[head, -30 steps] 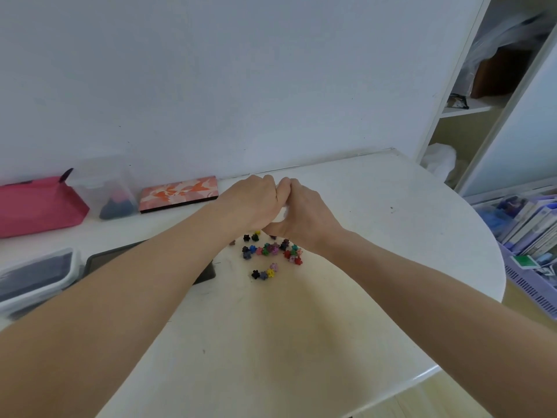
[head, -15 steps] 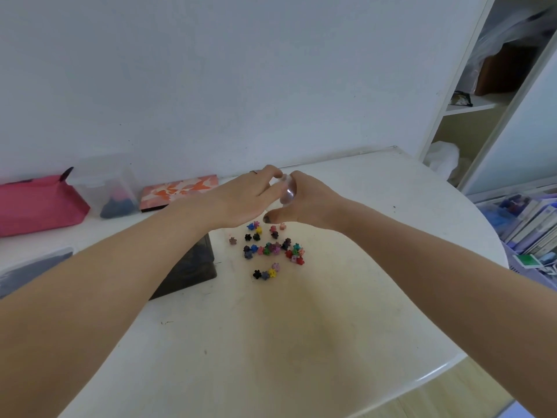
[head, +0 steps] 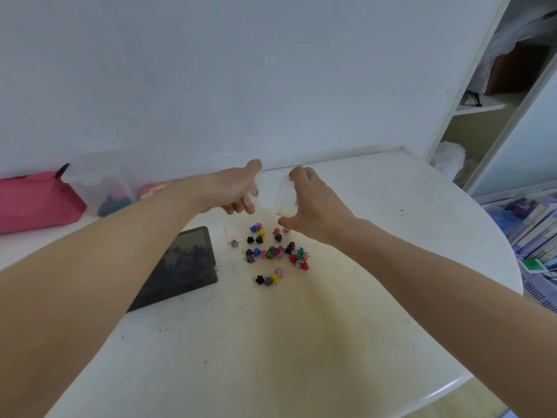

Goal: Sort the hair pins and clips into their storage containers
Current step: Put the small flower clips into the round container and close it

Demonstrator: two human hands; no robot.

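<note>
Both bare forearms are reaching in from the lower corners of the frame toward its centre, converging just above the middle. The left hand (head: 232, 191) is turning palm-down, its fingers curling round something small and clear. The right hand (head: 313, 206) is sitting just right of it, a narrow gap apart, thumb and fingers pinching a similar clear piece.

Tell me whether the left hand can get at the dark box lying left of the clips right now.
Probably yes for reach, no for a free grip. The dark box lies open to approach beneath the left forearm. But the left hand is busy holding a clear piece, so it must release that first.
</note>
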